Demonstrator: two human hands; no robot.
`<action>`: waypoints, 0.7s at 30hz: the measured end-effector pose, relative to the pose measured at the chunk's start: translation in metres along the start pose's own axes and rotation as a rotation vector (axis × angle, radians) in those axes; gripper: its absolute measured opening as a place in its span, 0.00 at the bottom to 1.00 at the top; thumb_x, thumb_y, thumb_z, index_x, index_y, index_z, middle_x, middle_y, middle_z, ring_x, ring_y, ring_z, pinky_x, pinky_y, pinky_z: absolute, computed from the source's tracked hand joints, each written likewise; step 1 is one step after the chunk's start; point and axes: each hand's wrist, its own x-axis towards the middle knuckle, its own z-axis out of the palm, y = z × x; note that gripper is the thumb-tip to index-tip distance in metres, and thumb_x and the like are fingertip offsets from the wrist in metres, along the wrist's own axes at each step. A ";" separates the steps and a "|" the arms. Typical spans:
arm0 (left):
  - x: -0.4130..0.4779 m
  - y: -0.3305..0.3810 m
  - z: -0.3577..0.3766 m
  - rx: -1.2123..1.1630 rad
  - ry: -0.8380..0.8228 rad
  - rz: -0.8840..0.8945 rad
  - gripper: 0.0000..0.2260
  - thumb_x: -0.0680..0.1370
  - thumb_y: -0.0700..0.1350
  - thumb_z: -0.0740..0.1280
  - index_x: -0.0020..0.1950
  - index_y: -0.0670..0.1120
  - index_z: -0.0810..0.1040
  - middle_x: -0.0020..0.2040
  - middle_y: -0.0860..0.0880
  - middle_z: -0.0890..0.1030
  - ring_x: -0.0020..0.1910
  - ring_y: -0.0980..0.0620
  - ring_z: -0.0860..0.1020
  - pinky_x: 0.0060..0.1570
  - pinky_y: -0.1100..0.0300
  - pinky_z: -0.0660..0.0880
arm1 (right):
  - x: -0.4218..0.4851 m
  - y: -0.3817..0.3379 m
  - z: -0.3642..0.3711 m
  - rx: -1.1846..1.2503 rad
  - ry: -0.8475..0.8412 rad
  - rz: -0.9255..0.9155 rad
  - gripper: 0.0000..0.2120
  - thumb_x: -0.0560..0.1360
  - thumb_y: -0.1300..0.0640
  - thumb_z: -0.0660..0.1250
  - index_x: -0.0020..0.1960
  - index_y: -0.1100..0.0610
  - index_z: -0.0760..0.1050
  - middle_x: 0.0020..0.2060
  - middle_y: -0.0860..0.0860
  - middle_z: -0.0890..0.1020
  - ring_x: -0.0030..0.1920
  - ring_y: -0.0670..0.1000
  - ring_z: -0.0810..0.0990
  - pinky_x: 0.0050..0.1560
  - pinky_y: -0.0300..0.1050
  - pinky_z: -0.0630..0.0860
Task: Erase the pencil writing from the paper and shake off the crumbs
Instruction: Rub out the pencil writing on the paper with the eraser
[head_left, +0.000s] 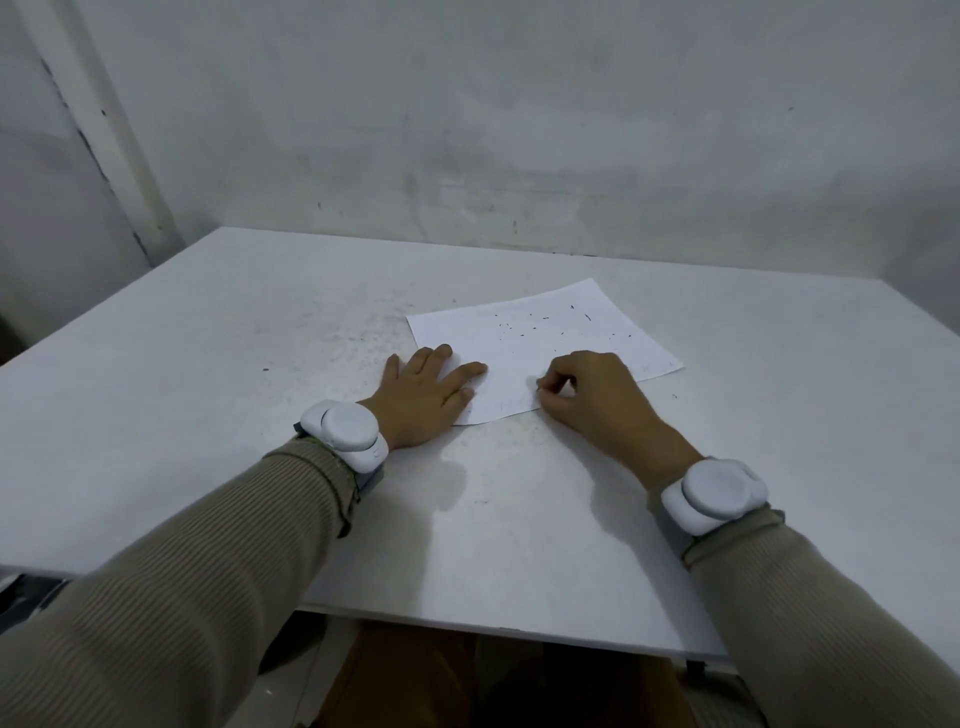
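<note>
Paper sheet (561, 343): white, single, lying flat in the far half of the bench (208, 364), a little right of its middle and skewed to the bench edges. Faint grey pencil traces show near its near edge; I cannot read them.

Crumbs (535, 327): dark specks and short curls scattered over the far part of the sheet. A few strays lie on the bench off its right and left sides.

Left hand (426, 400): palm down, fingers straight and spread, pressing the near-left corner of the sheet, the heel resting on the bench.

Right hand (597, 400): fingers curled under, thumb and forefinger pinching a small pale item (540, 385) against the sheet close to its near edge. The item is too small to identify.

Wrist units: one round white device on the left wrist (348, 436), one on the right (719, 493).

Sleeves (208, 545): beige ribbed knit, both arms.

Wall (519, 130): scuffed white, behind the far edge.
</note>
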 end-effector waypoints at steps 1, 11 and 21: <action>0.001 0.000 0.001 0.009 0.003 -0.003 0.43 0.64 0.63 0.27 0.79 0.59 0.52 0.77 0.46 0.54 0.75 0.46 0.55 0.70 0.43 0.55 | -0.003 -0.007 0.003 0.038 -0.017 -0.029 0.03 0.71 0.59 0.69 0.42 0.57 0.82 0.34 0.44 0.80 0.34 0.42 0.73 0.39 0.35 0.69; 0.002 0.001 -0.005 -0.137 -0.019 -0.036 0.20 0.84 0.55 0.47 0.77 0.61 0.58 0.75 0.49 0.57 0.76 0.49 0.54 0.73 0.36 0.39 | 0.000 0.026 -0.013 0.120 0.140 0.204 0.07 0.73 0.61 0.69 0.50 0.57 0.81 0.38 0.50 0.83 0.38 0.48 0.77 0.47 0.43 0.75; 0.008 0.011 -0.021 -0.304 0.018 -0.017 0.19 0.81 0.56 0.62 0.72 0.63 0.65 0.78 0.50 0.55 0.79 0.51 0.43 0.71 0.39 0.29 | 0.006 0.009 -0.013 0.425 0.061 0.349 0.05 0.71 0.60 0.72 0.45 0.53 0.85 0.36 0.45 0.84 0.35 0.40 0.79 0.39 0.32 0.75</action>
